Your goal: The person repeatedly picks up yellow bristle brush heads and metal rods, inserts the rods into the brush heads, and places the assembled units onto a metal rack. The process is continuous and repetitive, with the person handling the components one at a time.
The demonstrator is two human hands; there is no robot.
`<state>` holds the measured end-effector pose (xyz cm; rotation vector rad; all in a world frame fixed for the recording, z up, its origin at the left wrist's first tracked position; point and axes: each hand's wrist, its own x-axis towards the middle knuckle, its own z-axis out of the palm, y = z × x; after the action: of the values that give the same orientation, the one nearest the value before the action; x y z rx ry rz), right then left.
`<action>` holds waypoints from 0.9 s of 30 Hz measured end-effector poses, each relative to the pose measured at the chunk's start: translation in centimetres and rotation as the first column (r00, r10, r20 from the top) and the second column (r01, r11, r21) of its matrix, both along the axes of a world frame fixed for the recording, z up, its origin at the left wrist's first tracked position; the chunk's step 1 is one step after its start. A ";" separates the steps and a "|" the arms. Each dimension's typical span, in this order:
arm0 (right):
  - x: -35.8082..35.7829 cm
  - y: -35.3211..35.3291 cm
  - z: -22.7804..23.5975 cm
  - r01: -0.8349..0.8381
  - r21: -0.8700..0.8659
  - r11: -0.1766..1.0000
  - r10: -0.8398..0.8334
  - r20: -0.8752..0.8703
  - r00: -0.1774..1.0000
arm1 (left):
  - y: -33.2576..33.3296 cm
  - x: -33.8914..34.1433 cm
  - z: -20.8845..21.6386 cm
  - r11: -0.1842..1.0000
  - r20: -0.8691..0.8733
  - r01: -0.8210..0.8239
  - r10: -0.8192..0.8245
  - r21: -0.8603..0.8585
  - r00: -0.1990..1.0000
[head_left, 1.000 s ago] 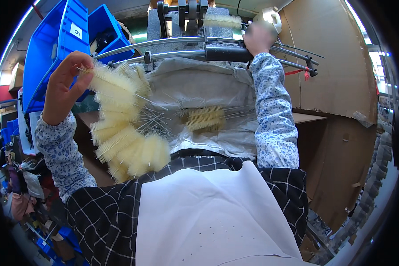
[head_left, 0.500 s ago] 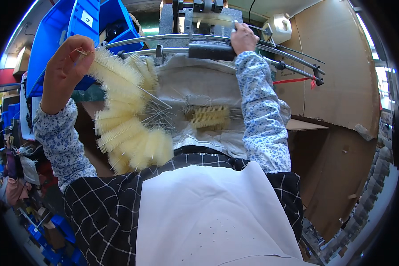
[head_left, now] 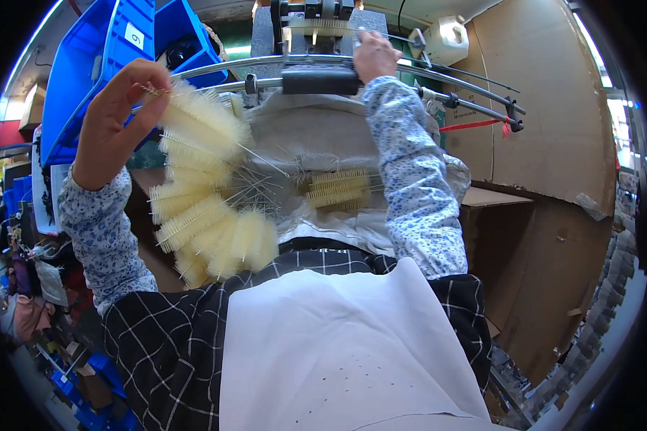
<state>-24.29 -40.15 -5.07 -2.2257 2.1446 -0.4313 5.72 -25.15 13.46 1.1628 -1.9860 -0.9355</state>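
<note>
My left hand (head_left: pixel 126 118) pinches the tip of a cream bottle brush (head_left: pixel 207 123), whose thin wire stem slants down to the right. Under it, more cream bottle brushes (head_left: pixel 194 224) are fanned in a heap, their stems toward the middle. My right hand (head_left: pixel 375 59) is closed at the right end of a sliding carriage with a black bar (head_left: pixel 320 80) on two steel rails. Just left of those fingers, another bristle brush (head_left: pixel 322 29) lies across the machine. What the right fingers grip is hidden.
Several smaller brushes (head_left: pixel 338 188) lie on the grey cloth (head_left: pixel 309 129) before me. Blue bins (head_left: pixel 93 86) stand at far left. At right are a white jug (head_left: pixel 447 39), a tall cardboard sheet (head_left: pixel 553 108) and a red strip (head_left: pixel 474 126) tied by the rail ends.
My right hand has moved left together with the carriage and the brush at the machine. My left hand has come slightly right, still pinching its brush.
</note>
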 end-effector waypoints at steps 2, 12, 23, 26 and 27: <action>-2.9 -0.3 -0.1 0.016 -0.042 0.999 -0.016 -0.008 1.000 | 0.3 1.1 0.0 0.999 -0.002 -0.029 0.029 -0.015 1.000; -12.2 -3.2 -0.7 -0.050 0.062 0.997 0.041 0.144 0.989 | 0.4 2.4 -0.7 0.998 0.005 -0.056 0.056 -0.039 0.998; -15.7 -2.2 2.6 -0.197 -0.061 0.978 0.201 0.070 0.977 | 0.0 0.8 -0.3 1.000 0.009 -0.026 0.026 -0.014 1.000; -16.8 0.5 4.8 -0.174 -0.214 0.961 0.209 0.153 0.966 | 0.1 1.3 -0.5 0.999 0.001 -0.033 0.033 -0.033 0.999; -17.1 1.2 5.6 -0.189 -0.232 0.954 0.221 0.122 0.968 | 0.0 1.3 -0.5 0.999 -0.002 -0.039 0.038 -0.027 0.999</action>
<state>-41.43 -38.99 0.55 -2.4102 1.8488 -0.8276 7.07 -25.13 12.91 1.1808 -1.9621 -0.8874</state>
